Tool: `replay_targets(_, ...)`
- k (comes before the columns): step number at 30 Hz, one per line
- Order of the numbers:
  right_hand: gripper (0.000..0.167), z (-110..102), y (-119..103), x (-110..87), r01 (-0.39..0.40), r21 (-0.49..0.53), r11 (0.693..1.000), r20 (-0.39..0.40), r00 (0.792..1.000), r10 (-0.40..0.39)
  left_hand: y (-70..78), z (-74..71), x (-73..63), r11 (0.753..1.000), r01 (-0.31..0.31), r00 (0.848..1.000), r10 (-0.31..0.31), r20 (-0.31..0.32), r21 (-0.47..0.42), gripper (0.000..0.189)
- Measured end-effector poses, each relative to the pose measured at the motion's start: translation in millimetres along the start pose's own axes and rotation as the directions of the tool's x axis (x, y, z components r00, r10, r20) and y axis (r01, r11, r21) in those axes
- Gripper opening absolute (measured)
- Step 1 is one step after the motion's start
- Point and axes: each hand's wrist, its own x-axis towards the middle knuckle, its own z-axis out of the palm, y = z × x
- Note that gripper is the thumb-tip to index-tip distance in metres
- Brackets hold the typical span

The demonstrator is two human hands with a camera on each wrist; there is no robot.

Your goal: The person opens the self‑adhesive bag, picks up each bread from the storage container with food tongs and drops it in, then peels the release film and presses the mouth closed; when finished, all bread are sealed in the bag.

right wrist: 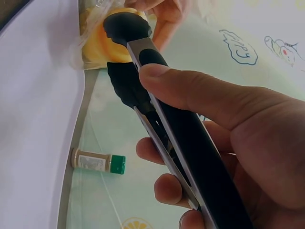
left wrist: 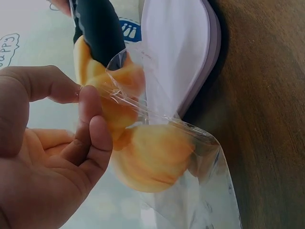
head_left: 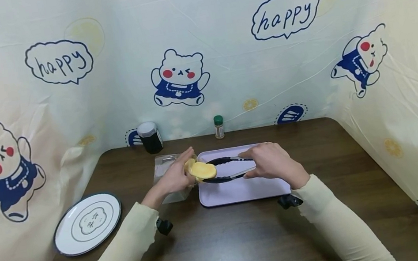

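Observation:
My left hand (head_left: pixel 175 174) pinches the mouth of a clear plastic bag (left wrist: pixel 217 183) between thumb and fingers. Inside the bag are golden, bread-like pieces (left wrist: pixel 152 157), rounded and grooved. My right hand (head_left: pixel 271 162) grips a pair of tongs (right wrist: pixel 188 143) with black tips and metal-edged black arms, thumb on one arm and fingers around the other. In the left wrist view, a tong tip (left wrist: pixel 101 31) reaches into the bag mouth against a bread-like piece. In the head view, the tongs' far end meets a yellow piece (head_left: pixel 203 170) beside my left fingers.
Below the tongs lies a pale lilac tray (head_left: pixel 246 193) on the dark wooden table (head_left: pixel 225 244). A black jar with a grey lid (head_left: pixel 150 138) and a green-capped spice bottle (head_left: pixel 219 127) stand at the back edge. At left lies a white, dark-rimmed plate (head_left: pixel 71 232).

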Motion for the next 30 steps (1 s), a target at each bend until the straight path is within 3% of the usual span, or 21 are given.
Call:
replay_targets(4,0.059,-1.1,-0.7,-0.1,-0.009,-0.017,1.0,0.002,1.0,0.009,1.4,0.7,0.0,1.0,0.012,1.0,-0.012,-0.004,-0.005,0.095)
replay_targets(14,0.062,2.4,-5.1,3.8,-0.092,-0.008,0.996,0.002,0.996,0.092,6.8,6.5,-0.5,0.997,-0.009,1.0,0.007,0.016,0.08,0.092)
replay_targets(19,0.062,4.2,-7.8,4.6,-0.062,-0.039,0.997,-0.027,0.998,0.061,7.6,6.3,-0.3,0.997,-0.002,1.0,0.002,0.002,0.075,0.09)
replay_targets(24,0.062,5.8,-6.7,5.5,-0.028,-0.042,0.999,-0.042,0.999,0.026,4.6,5.4,-0.8,0.999,-0.005,1.0,0.007,-0.022,0.052,0.088)
replay_targets(30,0.067,5.8,1.2,6.9,-0.047,0.057,0.997,0.007,0.999,0.046,1.9,0.7,-3.1,0.997,0.04,0.999,-0.04,0.003,-0.065,0.091)
